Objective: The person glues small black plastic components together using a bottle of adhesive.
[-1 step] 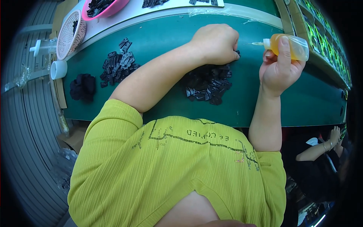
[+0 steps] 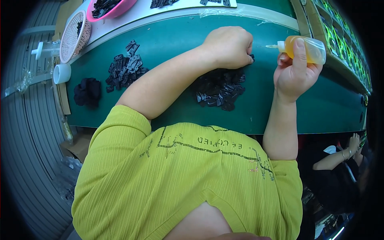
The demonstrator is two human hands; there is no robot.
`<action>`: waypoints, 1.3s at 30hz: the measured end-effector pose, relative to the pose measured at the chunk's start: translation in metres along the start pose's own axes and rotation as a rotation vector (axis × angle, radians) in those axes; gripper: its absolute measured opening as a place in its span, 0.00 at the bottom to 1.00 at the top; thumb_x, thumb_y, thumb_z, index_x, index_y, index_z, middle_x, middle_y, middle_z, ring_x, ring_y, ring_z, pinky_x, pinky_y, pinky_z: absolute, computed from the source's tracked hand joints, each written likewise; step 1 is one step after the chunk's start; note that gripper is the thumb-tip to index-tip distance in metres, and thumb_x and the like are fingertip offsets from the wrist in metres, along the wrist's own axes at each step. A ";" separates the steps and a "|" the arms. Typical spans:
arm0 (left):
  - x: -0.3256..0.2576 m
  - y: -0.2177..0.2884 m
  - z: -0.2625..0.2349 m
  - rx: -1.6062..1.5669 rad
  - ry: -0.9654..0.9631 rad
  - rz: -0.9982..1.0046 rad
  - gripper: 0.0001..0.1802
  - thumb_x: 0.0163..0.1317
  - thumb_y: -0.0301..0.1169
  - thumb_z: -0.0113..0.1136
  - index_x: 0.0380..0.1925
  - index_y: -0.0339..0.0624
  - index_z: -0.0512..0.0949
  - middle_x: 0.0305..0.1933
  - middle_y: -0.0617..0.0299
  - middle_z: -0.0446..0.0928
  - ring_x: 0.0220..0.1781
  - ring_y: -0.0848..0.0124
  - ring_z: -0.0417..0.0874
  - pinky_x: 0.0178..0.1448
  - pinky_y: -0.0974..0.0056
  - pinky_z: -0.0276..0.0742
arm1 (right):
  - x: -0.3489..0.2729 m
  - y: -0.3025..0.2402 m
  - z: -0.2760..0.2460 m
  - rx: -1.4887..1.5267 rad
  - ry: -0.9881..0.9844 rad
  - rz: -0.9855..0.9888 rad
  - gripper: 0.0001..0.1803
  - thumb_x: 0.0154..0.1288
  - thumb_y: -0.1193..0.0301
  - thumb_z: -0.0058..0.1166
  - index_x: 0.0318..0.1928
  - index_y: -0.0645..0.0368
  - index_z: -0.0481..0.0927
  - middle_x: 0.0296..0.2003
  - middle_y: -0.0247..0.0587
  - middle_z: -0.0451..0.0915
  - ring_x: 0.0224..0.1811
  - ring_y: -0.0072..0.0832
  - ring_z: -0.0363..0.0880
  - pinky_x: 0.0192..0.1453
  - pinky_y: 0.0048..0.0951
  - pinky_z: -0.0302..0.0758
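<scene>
My right hand (image 2: 295, 76) grips a clear squeeze bottle (image 2: 314, 50) of amber liquid, thumb along its side. The bottle lies nearly level, its thin needle tip pointing left toward my left hand (image 2: 229, 46), a short gap away. That hand is closed above the green tabletop, with a small black plastic piece (image 2: 251, 57) showing at its fingertips; most of the piece is hidden. Below the left hand lies a pile of small black plastic pieces (image 2: 222, 94), partly covered by my wrist. Left of my forearm is a second pile of black pieces (image 2: 126, 68).
A black cloth bundle (image 2: 87, 92) and a white tape roll (image 2: 62, 74) are at the left edge. Behind them stand a pale pink basket (image 2: 85, 40) and a pink bowl (image 2: 127, 7). A cardboard box (image 2: 334, 52) borders the right; another person's arm (image 2: 330, 161) is lower right.
The bottle in my right hand has shifted very slightly left. Otherwise nothing visibly differs.
</scene>
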State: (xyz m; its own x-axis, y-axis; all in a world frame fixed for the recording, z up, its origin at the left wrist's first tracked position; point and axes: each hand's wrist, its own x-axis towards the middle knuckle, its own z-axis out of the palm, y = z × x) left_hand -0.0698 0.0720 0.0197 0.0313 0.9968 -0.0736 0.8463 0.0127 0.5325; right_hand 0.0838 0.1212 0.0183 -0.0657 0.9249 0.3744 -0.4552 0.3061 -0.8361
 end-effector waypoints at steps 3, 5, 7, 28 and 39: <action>-0.003 -0.004 -0.001 -0.095 0.021 -0.028 0.15 0.49 0.39 0.70 0.29 0.39 0.81 0.29 0.55 0.80 0.28 0.63 0.82 0.33 0.63 0.77 | -0.002 -0.002 0.000 -0.063 -0.020 -0.023 0.11 0.62 0.71 0.61 0.39 0.59 0.72 0.29 0.37 0.78 0.16 0.16 0.70 0.18 0.14 0.68; -0.006 -0.010 -0.005 -0.175 0.056 -0.060 0.14 0.50 0.36 0.70 0.30 0.38 0.80 0.29 0.56 0.81 0.26 0.66 0.81 0.31 0.64 0.76 | -0.004 0.001 -0.001 -0.114 -0.048 -0.039 0.13 0.62 0.71 0.61 0.41 0.59 0.71 0.29 0.37 0.78 0.17 0.16 0.71 0.19 0.14 0.69; -0.009 -0.016 -0.007 -0.641 0.013 -0.240 0.12 0.54 0.28 0.68 0.36 0.34 0.79 0.29 0.59 0.80 0.26 0.72 0.81 0.31 0.69 0.77 | -0.007 0.005 -0.001 -0.169 -0.072 -0.055 0.14 0.63 0.70 0.61 0.42 0.60 0.69 0.29 0.37 0.78 0.18 0.16 0.71 0.20 0.14 0.69; -0.012 -0.027 -0.006 -0.982 -0.119 -0.293 0.12 0.56 0.22 0.64 0.40 0.29 0.78 0.31 0.57 0.81 0.27 0.73 0.84 0.33 0.72 0.81 | -0.015 0.024 0.005 -0.368 -0.199 -0.071 0.21 0.63 0.68 0.62 0.48 0.60 0.65 0.39 0.37 0.76 0.37 0.19 0.78 0.39 0.18 0.77; -0.012 -0.028 -0.008 -1.046 -0.112 -0.326 0.12 0.55 0.23 0.65 0.40 0.29 0.78 0.31 0.56 0.81 0.27 0.73 0.84 0.32 0.72 0.80 | -0.016 0.013 0.001 -0.284 -0.197 0.003 0.21 0.62 0.69 0.63 0.48 0.61 0.66 0.34 0.36 0.76 0.27 0.14 0.74 0.28 0.16 0.72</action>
State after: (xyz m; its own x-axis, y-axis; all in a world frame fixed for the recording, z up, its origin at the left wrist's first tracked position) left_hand -0.0981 0.0600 0.0120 -0.0187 0.9213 -0.3885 -0.0436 0.3875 0.9209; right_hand 0.0778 0.1100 0.0022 -0.2495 0.8732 0.4187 -0.1914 0.3793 -0.9052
